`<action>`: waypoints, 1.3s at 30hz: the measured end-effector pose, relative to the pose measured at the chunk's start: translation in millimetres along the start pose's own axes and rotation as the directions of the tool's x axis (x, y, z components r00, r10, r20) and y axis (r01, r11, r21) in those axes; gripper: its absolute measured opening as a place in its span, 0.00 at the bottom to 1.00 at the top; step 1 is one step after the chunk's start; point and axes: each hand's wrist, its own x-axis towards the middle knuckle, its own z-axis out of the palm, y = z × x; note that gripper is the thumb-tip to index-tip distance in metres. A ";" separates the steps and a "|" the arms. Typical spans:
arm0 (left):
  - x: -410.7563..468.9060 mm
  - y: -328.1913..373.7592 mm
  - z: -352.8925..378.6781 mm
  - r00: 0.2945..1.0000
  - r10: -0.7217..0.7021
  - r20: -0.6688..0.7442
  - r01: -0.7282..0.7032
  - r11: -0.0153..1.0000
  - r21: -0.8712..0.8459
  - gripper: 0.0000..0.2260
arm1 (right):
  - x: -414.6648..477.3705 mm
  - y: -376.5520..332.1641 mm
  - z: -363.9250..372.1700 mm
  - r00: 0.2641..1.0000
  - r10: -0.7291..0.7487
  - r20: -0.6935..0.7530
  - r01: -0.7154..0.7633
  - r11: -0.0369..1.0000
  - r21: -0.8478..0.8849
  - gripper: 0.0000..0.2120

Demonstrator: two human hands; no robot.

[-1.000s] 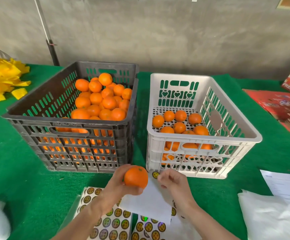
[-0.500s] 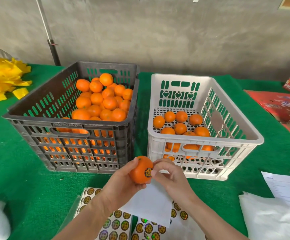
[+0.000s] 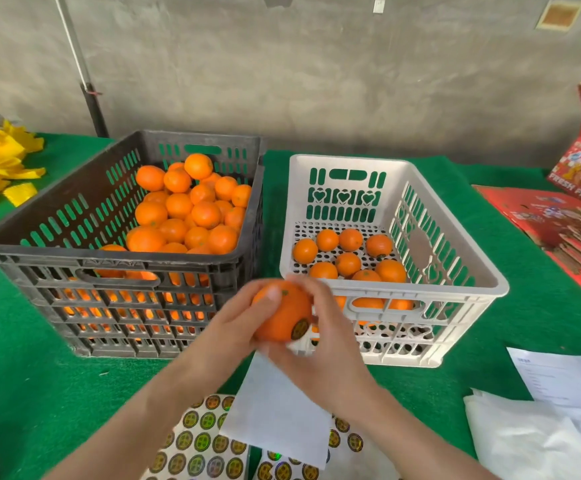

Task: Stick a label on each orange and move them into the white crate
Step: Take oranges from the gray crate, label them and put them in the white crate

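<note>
- Surface: green cloth table (image 3: 39, 375), grey concrete wall (image 3: 317, 81) behind.
- Black crate (image 3: 116, 271), left of centre: heaped oranges (image 3: 178, 206).
- White crate (image 3: 403, 289), right beside it: few oranges (image 3: 348, 263) on its floor.
- Your left hand (image 3: 226, 327) and right hand (image 3: 330, 348) both grasp one labelled orange (image 3: 282, 317) before the white crate's near wall.

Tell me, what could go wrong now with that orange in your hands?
1. The label sits low on the orange, right by the right hand; fingers rubbing it might lift an edge.
2. The left hand and right hand hold the orange outside the white crate, in front of its near wall; it could knock the rim or fall onto the green table.
3. Dropped in hard, it might bruise the oranges inside.
</note>
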 end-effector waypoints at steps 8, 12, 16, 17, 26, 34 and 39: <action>97.8 47.6 -65.0 0.853 0.424 -0.304 0.106 0.430 0.896 0.14 | 149.1 40.8 -84.4 0.962 0.253 -0.102 -0.272 0.914 -0.301 0.28; 111.4 29.8 -76.0 0.875 0.379 -0.300 0.169 0.343 0.924 0.10 | 177.8 118.3 -90.4 0.735 0.650 0.192 -0.279 0.548 -0.789 0.33; 111.2 25.7 -81.7 0.827 0.483 -0.287 0.126 0.337 0.933 0.09 | 177.8 162.5 -88.1 0.687 0.703 0.183 -0.230 0.449 -0.864 0.29; 111.4 24.5 -82.5 0.823 0.496 -0.278 0.110 0.340 0.934 0.09 | 177.9 164.6 -87.3 0.679 0.712 0.177 -0.229 0.436 -0.870 0.27; 112.3 22.3 -84.1 0.820 0.522 -0.237 0.062 0.330 0.942 0.11 | 106.1 53.7 -52.5 0.935 -0.321 -0.148 0.274 0.924 -0.267 0.06; 70.8 17.2 -60.5 0.598 0.776 -0.202 -0.193 0.384 0.903 0.11 | -8.0 127.4 10.3 0.678 0.596 0.429 -0.145 0.681 -0.717 0.32; 24.4 -55.8 -29.4 0.639 0.767 -0.048 -0.368 0.360 0.858 0.09 | -12.1 147.6 29.1 0.732 0.588 0.342 -0.147 0.627 -0.765 0.39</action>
